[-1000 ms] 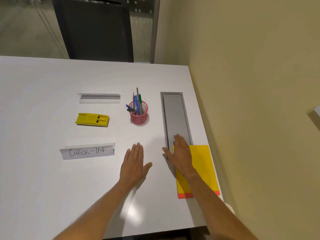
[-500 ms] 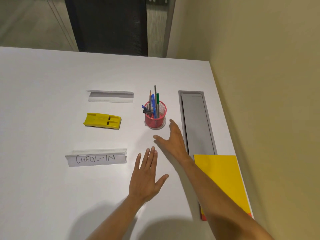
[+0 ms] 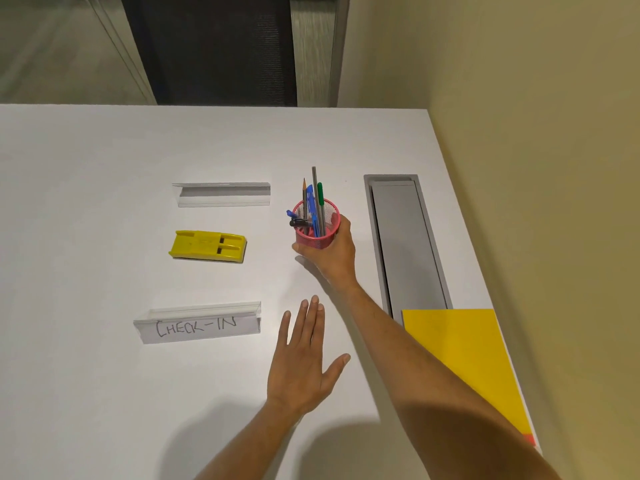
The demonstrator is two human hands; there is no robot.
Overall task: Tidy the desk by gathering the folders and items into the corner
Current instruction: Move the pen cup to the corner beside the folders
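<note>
My right hand [image 3: 331, 255] is wrapped around the lower part of a red mesh pen cup [image 3: 318, 226] that holds several pens and a pencil. My left hand [image 3: 303, 360] lies flat on the white desk [image 3: 86, 393], fingers spread, holding nothing. A yellow folder [image 3: 464, 355] with a red one showing under it lies at the near right corner by the wall. Left of the cup rest a yellow whiteboard eraser [image 3: 207, 246], a clear sign holder reading CHECK-IN [image 3: 197, 323] and an empty clear sign holder [image 3: 223, 194].
A grey cable tray lid [image 3: 405, 244] is set into the desk along its right side, next to the beige wall [image 3: 536, 168]. A dark chair back [image 3: 221, 46] stands behind the far edge of the desk.
My right hand left the yellow folder, crossed left and forward, and closed around the pen cup. My left hand stayed flat on the desk. The view shifted closer.
</note>
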